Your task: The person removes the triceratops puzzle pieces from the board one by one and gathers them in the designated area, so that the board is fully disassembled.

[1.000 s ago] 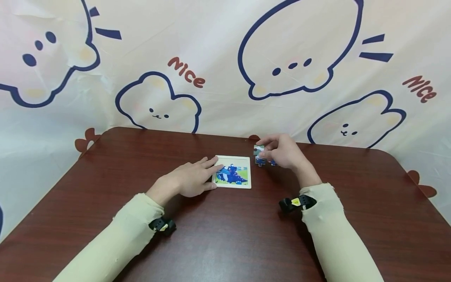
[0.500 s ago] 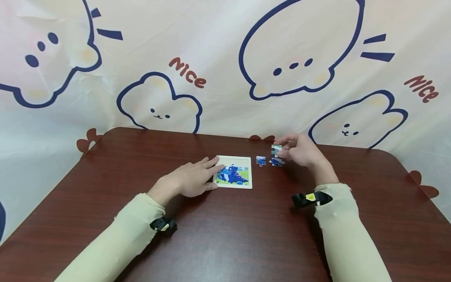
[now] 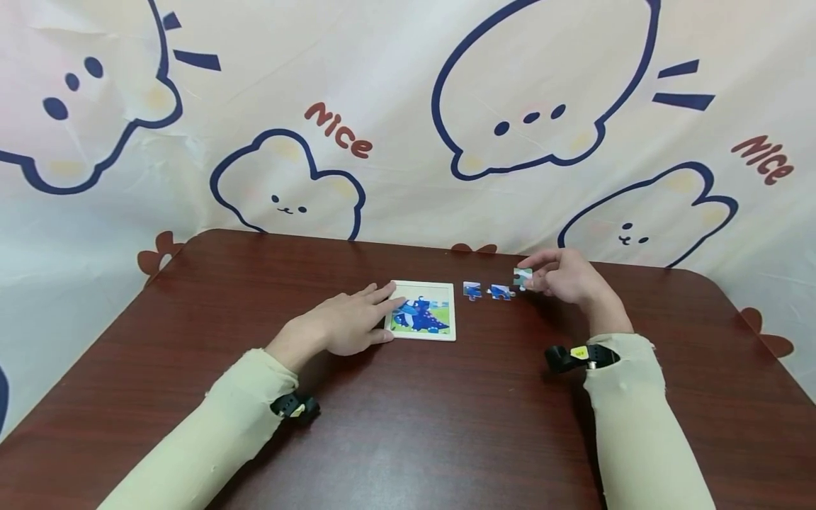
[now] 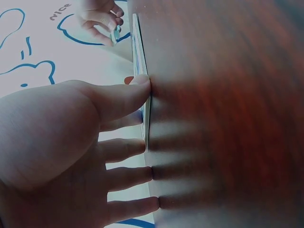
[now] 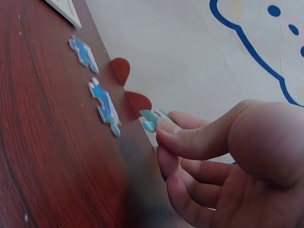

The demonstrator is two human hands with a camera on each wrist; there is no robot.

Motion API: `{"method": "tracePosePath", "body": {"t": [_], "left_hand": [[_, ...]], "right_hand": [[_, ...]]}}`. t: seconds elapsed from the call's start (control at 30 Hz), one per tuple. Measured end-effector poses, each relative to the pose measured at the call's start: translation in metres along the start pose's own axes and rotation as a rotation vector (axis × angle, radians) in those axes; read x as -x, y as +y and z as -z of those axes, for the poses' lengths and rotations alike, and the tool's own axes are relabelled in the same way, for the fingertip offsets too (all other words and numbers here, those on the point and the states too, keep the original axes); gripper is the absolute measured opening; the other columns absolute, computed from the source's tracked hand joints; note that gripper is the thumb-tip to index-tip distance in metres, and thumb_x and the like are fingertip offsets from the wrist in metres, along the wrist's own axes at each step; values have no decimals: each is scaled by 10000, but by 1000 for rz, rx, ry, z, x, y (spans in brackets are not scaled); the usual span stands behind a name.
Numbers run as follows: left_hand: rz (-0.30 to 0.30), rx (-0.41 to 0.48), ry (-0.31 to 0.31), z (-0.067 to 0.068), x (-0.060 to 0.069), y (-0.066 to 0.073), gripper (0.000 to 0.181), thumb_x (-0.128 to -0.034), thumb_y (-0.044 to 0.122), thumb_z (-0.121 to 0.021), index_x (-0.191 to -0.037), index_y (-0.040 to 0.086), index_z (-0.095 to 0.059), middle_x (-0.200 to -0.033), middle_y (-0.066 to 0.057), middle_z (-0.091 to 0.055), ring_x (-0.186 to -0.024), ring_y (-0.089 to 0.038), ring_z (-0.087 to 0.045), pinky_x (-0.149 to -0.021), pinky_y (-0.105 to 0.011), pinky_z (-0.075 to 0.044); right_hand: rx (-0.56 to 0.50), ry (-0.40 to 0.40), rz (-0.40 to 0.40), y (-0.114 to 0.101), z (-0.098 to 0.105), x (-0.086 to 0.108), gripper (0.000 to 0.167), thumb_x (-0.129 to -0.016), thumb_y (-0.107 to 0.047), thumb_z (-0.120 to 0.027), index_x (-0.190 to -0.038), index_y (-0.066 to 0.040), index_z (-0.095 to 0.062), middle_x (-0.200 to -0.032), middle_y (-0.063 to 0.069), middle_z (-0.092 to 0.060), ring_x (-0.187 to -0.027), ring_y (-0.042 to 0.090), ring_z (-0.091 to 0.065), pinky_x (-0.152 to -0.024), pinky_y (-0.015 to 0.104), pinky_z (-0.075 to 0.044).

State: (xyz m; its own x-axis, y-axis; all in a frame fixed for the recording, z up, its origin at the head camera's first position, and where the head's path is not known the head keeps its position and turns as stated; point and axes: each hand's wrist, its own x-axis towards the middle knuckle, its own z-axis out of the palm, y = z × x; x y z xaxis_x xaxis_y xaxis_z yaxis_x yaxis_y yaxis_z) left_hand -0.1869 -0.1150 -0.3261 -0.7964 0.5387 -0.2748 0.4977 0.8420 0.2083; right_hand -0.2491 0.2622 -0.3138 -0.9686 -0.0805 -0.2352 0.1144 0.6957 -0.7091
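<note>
A white-framed jigsaw puzzle (image 3: 421, 315) with a blue dinosaur picture lies on the table, its top strip pale and without picture pieces. My left hand (image 3: 344, 322) rests on its left side with fingers spread and straight; the thumb touches the frame edge in the left wrist view. Right of the frame, my right hand (image 3: 564, 278) pinches a green and white puzzle piece (image 3: 522, 277) between thumb and fingers, held above the table. Two blue pieces lie flat between frame and right hand: a left piece (image 3: 472, 290) and a right piece (image 3: 501, 292).
The brown wooden table (image 3: 408, 425) has its far edge just beyond the pieces. Behind it hangs a pale cloth (image 3: 408, 198) printed with cartoon outlines.
My right hand has moved to the right with the pinched piece, away from the frame and past the two loose pieces, which now show fully. My left hand has stayed on the frame.
</note>
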Motion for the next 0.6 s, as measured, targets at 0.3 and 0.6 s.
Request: {"method": "tracePosePath", "body": {"t": [0.3,0.6], "left_hand": [[-1,0,2,-1,1,0,699,-1076,403,-599,-1687,210,-319,-1797,-99,-169,-1657,-389,-195,-1261,-686,-298],[1,-2,8,-1,2,0,701,-1072,401,-607,-1685,210,-324,-1796,-100,-171,-1656,-387,-199,-1262,-676,-304]], "right_hand": [[28,-37,-30,14,5,-2,383,-1006,-125,-692,-1384,-63,-675,-1206,168,-706,-997,283,-581,-794,314,-529],[71,-60,-40,17,6,0,373,-971,-131,-723,-1336,-54,-717,-1266,203,-722,-1167,337,-562,-1012,493,-498]]}}
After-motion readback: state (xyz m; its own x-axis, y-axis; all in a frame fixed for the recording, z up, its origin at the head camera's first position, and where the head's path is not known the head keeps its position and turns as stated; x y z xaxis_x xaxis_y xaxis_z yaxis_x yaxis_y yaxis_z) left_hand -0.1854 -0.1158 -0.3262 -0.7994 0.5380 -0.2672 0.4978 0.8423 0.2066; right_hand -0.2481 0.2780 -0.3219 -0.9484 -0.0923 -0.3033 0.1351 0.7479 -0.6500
